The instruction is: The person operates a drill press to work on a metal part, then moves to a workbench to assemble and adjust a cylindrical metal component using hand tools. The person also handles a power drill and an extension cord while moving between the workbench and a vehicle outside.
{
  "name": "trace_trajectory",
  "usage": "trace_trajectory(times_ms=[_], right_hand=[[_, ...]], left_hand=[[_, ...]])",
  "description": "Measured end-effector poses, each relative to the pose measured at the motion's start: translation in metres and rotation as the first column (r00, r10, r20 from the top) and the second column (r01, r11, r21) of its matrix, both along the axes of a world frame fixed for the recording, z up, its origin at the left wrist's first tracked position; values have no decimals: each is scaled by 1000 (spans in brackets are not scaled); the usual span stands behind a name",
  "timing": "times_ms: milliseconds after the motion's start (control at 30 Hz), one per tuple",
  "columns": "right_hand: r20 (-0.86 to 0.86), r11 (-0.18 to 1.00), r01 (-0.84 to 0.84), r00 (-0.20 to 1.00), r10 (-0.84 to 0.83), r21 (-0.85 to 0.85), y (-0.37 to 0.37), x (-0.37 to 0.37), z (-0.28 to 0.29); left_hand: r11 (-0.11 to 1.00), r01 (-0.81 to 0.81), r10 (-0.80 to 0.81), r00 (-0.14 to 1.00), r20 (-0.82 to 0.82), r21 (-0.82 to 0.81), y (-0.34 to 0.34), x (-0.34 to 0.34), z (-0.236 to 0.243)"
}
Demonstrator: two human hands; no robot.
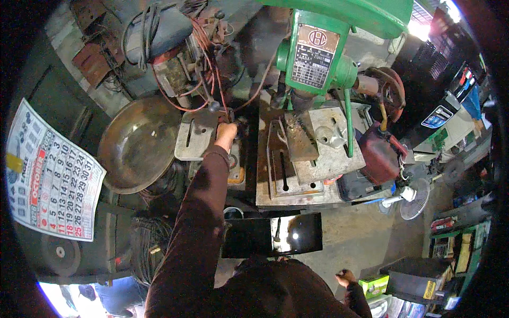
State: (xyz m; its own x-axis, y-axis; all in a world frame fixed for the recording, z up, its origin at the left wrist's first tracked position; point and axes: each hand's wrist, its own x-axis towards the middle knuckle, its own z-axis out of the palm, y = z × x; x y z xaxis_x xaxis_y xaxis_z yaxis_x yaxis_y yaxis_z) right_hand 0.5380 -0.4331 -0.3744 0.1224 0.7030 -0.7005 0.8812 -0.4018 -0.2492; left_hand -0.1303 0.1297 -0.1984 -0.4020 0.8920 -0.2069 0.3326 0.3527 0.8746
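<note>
My left hand [227, 133] reaches forward over the metal table [190, 139] of a smaller drill press [175, 74]. Its fingers are curled closed around something dark, mostly hidden behind the hand. Loose reddish wires [214, 79] hang just beyond it. My right hand [345, 277] is low at my right side, well away from the machines. Its fingers are curled in; what they hold, if anything, is too small to make out. Right of my left hand stands a green drill press [323, 58], with a rusty metal block [301, 137] on its slotted table [331, 159].
A wide metal basin [139, 143] sits left of the smaller press. Beyond the green press are a red jug [379, 156] and a fan [414, 199]. A calendar [50, 180] hangs at left. A dark box [419, 275] and a green carton [374, 286] stand lower right.
</note>
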Motion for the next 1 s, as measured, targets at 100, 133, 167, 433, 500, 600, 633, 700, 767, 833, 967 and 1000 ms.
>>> trace_trajectory(times_ms=[100,133,167,433,500,600,633,700,767,833,967,1000], right_hand=[[-77,485,835,482,-873,-261,-60,-5,19],[-110,358,891,341,-934,-279,-57,-21,48],[-155,350,908,321,-934,-228,-68,-19,54],[161,962,185,975,-154,-202,-172,-47,13],[191,988,-10,981,40,-156,-157,-40,-1],[147,993,76,987,-62,-92,-140,-34,-23],[132,993,96,988,-86,-68,-128,-29,-33],[43,995,88,995,-86,-50,-90,-43,-32],[-74,997,-66,995,69,43,-36,-40,-22],[44,918,-347,938,345,190,24,-19,-28],[-188,899,-95,963,191,428,161,-99,55],[-253,892,-27,954,157,451,184,-116,69]], left_hand=[[993,-19,21,1000,13,-114,43,3,-51],[986,-64,44,991,-129,-152,52,-2,-59],[973,-113,60,966,-250,-200,56,-6,-73],[976,216,-166,806,-568,21,-60,72,-45],[995,96,-92,933,-348,-5,-115,50,-127],[990,140,-137,950,-279,-9,-233,55,-135],[984,149,-174,935,-310,-102,-263,53,-130],[961,234,-260,948,-185,-148,-307,45,-125],[941,282,-298,953,-60,-188,-348,44,-134],[891,275,-297,955,-4,-361,-382,57,-128],[870,367,-256,907,334,-330,-423,60,-153],[877,385,-248,875,416,-286,-430,67,-146]])
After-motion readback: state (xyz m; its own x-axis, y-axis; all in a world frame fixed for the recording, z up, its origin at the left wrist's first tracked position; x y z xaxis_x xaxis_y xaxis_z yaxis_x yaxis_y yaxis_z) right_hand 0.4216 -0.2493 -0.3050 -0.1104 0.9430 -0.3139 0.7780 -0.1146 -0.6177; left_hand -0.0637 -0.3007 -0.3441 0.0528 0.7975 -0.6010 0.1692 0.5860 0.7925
